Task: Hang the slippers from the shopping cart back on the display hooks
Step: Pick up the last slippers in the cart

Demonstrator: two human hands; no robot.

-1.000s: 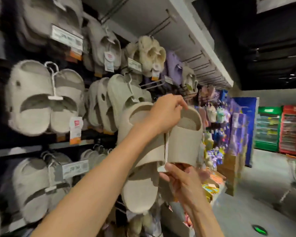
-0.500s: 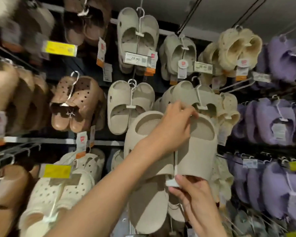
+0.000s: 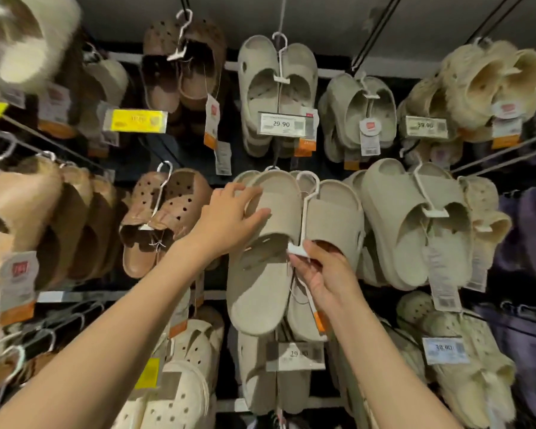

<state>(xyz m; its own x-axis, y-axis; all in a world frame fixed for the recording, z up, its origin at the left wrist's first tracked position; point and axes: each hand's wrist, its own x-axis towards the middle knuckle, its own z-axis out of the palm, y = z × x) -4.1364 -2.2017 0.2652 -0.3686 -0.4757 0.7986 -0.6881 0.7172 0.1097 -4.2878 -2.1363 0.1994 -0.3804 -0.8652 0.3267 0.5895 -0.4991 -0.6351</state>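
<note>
1. Display wall [image 3: 130,162]: rows of hooks carrying paired slippers on white hangers; brown clogs [image 3: 164,218] hang at left centre, purple pairs [image 3: 529,230] at far right, fluffy cream pairs [image 3: 489,85] at upper right.
2. Beige slippers [image 3: 279,243]: the task's pair, joined by a white hanger [image 3: 305,209], held up against the middle row in front of another beige pair. The left slipper hangs lower than the right one; the hanger's hook sits at the top between them. Whether the hook is on a display peg cannot be told.
3. Left hand [image 3: 229,218]: at the upper left edge of the left slipper, thumb over its toe rim, fingers curled against its strap, gripping it.
4. Right hand [image 3: 325,270]: below the pair's centre, fingertips pinching the hanger's bottom clip.
5. Orange-tipped tag [image 3: 317,320]: dangles beside the right wrist.
6. Price label [image 3: 287,125]: reads 29.90, on the row above the held pair.
</note>
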